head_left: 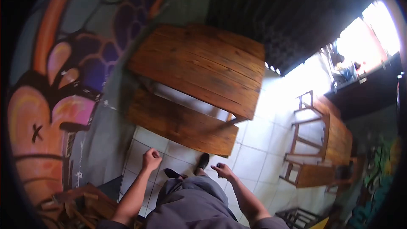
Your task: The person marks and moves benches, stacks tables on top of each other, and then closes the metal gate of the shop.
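My left hand (151, 160) hangs over the white floor tiles, its fingers curled into a loose fist with nothing sticking out. My right hand (222, 171) is also closed, fingers bent in and thumb toward the front; I see nothing held in it. Both hands are apart from the furniture. Nearest to them is a wooden bench (182, 123), just ahead of my feet. Beyond the bench stands a wooden plank table (199, 63).
On the left rises a painted wall (38, 118). Another wooden table (338, 140) with a bench (313, 175) stands at right. Wooden furniture (80, 208) is at lower left, and a dark slatted stool (299, 218) at lower right. Bright light enters from the upper right.
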The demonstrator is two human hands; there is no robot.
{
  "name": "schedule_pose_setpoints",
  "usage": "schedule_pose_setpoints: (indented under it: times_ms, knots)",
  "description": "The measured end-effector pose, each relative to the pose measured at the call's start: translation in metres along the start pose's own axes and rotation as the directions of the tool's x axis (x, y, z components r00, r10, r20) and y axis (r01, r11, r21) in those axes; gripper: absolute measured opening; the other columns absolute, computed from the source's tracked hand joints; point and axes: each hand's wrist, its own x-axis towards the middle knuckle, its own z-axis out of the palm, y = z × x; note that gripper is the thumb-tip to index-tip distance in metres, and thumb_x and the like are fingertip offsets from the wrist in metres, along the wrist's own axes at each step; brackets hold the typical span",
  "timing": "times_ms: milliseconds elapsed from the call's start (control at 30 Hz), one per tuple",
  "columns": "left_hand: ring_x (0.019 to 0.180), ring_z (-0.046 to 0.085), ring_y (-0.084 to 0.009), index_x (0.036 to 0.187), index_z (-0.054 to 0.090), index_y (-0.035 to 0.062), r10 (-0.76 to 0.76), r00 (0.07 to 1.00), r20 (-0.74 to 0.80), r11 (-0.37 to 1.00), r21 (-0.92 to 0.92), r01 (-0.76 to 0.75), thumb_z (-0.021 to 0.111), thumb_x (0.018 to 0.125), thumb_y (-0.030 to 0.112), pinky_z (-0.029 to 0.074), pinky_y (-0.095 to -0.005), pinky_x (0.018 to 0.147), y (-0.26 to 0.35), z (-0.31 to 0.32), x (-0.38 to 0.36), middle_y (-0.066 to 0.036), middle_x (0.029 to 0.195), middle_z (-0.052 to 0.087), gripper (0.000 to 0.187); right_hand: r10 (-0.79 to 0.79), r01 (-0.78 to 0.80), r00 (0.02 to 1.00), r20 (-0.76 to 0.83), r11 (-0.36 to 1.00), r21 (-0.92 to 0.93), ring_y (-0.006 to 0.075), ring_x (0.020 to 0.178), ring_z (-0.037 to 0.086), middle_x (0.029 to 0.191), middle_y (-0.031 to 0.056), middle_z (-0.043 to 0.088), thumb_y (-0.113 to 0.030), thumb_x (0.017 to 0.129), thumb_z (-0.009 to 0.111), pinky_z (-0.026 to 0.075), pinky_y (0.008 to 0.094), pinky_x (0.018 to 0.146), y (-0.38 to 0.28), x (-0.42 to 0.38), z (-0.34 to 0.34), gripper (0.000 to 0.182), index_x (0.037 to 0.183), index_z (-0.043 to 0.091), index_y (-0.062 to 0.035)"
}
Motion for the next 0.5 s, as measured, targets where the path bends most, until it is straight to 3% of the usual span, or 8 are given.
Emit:
schedule_pose_setpoints:
  times_ms: [67, 133, 200, 233, 267, 300, 400, 500]
  knots:
    - [0.071, 0.063, -0.0179, 0.081, 0.054, 0.0049, 0.034, 0.999, -0.006, 0.941, -0.336, -0.034, 0.065, 0.063, 0.003, 0.050, -0.0300, 0.064, -0.032, 0.034, 0.010, -0.006, 0.083, 0.063, 0.021, -0.002, 0.003, 0.999, -0.049, 1.000, 0.019, 0.0109, 0.050, 0.045, 0.058, 0.0014, 0.047, -0.054, 0.081, 0.065, 0.038, 0.0279, 0.046, 0.003, 0.010, -0.016, 0.052, 0.069, 0.048, -0.0059]
    - [0.073, 0.063, -0.0170, 0.089, 0.053, 0.0042, -0.010, 0.999, 0.050, 0.955, -0.297, 0.025, 0.065, 0.066, 0.001, 0.050, -0.0285, 0.063, -0.042, 0.053, 0.016, -0.005, 0.090, 0.061, 0.026, -0.003, -0.001, 0.992, -0.126, 0.999, -0.037, 0.0136, 0.049, 0.044, 0.056, 0.0054, 0.047, -0.055, 0.081, 0.063, 0.038, 0.0321, 0.048, 0.000, 0.013, -0.031, 0.058, 0.064, 0.048, -0.0022]
    - [0.073, 0.062, -0.0143, 0.090, 0.053, 0.0046, -0.209, 0.978, 0.022, 0.875, -0.442, 0.197, 0.065, 0.071, 0.003, 0.048, -0.0257, 0.061, -0.047, 0.067, 0.032, -0.004, 0.089, 0.059, 0.023, -0.057, -0.023, 0.936, -0.346, 0.974, -0.225, 0.0158, 0.050, 0.042, 0.053, 0.0105, 0.047, -0.055, 0.081, 0.063, 0.039, 0.0362, 0.051, 0.005, 0.030, -0.051, 0.062, 0.061, 0.050, 0.0025]
    - [0.072, 0.061, -0.0118, 0.092, 0.053, 0.0051, -0.238, 0.970, 0.042, 0.885, -0.402, 0.234, 0.069, 0.077, 0.012, 0.046, -0.0233, 0.058, -0.053, 0.073, 0.041, -0.004, 0.091, 0.058, 0.023, -0.055, 0.001, 0.904, -0.424, 0.992, -0.128, 0.0160, 0.051, 0.043, 0.053, 0.0120, 0.049, -0.055, 0.080, 0.063, 0.040, 0.0366, 0.052, 0.019, 0.046, -0.057, 0.062, 0.062, 0.052, 0.0036]
    - [0.072, 0.061, -0.0118, 0.092, 0.053, 0.0051, -0.251, 0.966, 0.054, 0.887, -0.386, 0.252, 0.069, 0.077, 0.012, 0.046, -0.0233, 0.058, -0.047, 0.075, 0.049, -0.004, 0.091, 0.058, 0.023, -0.038, 0.022, 0.866, -0.499, 0.999, -0.037, 0.0163, 0.052, 0.044, 0.054, 0.0135, 0.051, -0.054, 0.080, 0.064, 0.040, 0.0370, 0.053, 0.035, 0.059, -0.062, 0.062, 0.063, 0.055, 0.0047]
    - [0.071, 0.061, -0.0114, 0.093, 0.053, 0.0057, -0.306, 0.950, 0.058, 0.873, -0.380, 0.305, 0.070, 0.078, 0.018, 0.046, -0.0231, 0.057, -0.044, 0.077, 0.058, -0.004, 0.091, 0.058, 0.025, -0.044, 0.018, 0.835, -0.548, 0.998, -0.054, 0.0163, 0.051, 0.046, 0.054, 0.0123, 0.053, -0.053, 0.080, 0.064, 0.041, 0.0364, 0.053, 0.051, 0.073, -0.070, 0.060, 0.064, 0.057, 0.0041]
    - [0.067, 0.057, -0.0102, 0.094, 0.053, 0.0066, -0.385, 0.922, 0.039, 0.859, -0.351, 0.373, 0.071, 0.082, 0.029, 0.045, -0.0227, 0.057, -0.076, 0.093, 0.091, -0.003, 0.090, 0.057, 0.032, 0.139, -0.234, 0.808, -0.572, 0.968, -0.096, 0.0208, 0.064, 0.062, 0.064, 0.0122, 0.063, -0.060, 0.076, 0.064, 0.048, 0.0330, 0.063, 0.115, 0.128, -0.091, 0.060, 0.081, 0.067, -0.0002]
    - [0.065, 0.056, -0.0097, 0.094, 0.053, 0.0065, -0.436, 0.900, 0.006, 0.850, -0.325, 0.414, 0.070, 0.081, 0.033, 0.044, -0.0226, 0.056, -0.124, 0.105, 0.126, -0.002, 0.088, 0.056, 0.034, 0.197, -0.311, 0.774, -0.602, 0.946, -0.091, 0.0239, 0.073, 0.065, 0.076, 0.0150, 0.068, -0.061, 0.074, 0.065, 0.049, 0.0335, 0.067, 0.119, 0.160, -0.106, 0.060, 0.087, 0.069, -0.0016]
